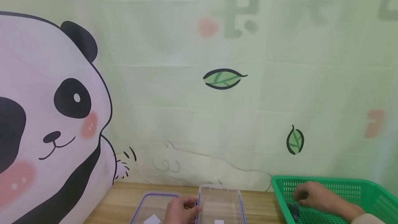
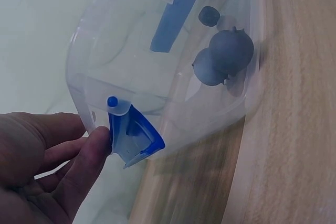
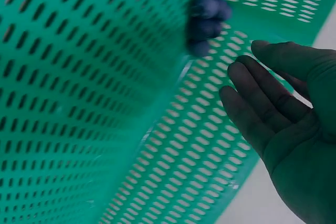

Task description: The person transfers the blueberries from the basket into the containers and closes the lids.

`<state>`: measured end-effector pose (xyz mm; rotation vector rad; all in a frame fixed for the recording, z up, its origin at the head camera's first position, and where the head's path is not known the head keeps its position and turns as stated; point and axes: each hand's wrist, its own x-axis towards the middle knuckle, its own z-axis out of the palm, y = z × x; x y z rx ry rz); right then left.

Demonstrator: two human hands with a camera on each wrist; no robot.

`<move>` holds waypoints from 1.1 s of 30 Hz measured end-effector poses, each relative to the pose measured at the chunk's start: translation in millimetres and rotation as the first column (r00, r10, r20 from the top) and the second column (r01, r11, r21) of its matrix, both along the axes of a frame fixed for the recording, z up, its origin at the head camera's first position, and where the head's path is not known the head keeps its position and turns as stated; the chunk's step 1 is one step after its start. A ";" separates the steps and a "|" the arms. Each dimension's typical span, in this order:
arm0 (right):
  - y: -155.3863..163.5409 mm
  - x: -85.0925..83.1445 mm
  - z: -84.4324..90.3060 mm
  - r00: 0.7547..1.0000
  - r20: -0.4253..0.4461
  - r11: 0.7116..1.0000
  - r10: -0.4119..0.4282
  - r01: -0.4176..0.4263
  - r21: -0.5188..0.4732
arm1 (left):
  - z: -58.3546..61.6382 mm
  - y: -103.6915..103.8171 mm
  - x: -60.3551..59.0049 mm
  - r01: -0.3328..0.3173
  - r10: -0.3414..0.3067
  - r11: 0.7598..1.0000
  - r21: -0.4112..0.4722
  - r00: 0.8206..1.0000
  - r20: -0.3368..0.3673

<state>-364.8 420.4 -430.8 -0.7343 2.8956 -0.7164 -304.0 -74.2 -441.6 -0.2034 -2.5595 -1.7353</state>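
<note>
Three dark blue berries already lie in the clear box steadied by the left hand, while the right hand, fingers loosely apart, reaches for berries left in the green basket.

I count two clear plastic containers on the table, one beside the other, and one green perforated basket. Through the container wall I see three blueberries. In the basket lies one dark berry cluster.
</note>
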 end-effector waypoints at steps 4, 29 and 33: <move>13.7 -13.3 -20.6 1.000 0.011 1.000 0.012 -0.012 0.003 | -0.6 0.0 -0.5 0.011 -0.011 1.000 0.002 1.000 -0.006; 29.5 -39.3 -56.4 0.999 0.027 0.998 -0.021 0.020 0.066 | -3.6 -1.4 -2.7 0.022 -0.022 1.000 0.014 1.000 -0.008; 27.8 -39.0 -56.3 0.999 0.003 0.997 -0.036 0.036 0.063 | -2.9 -1.3 -2.5 0.015 -0.015 1.000 0.016 1.000 -0.007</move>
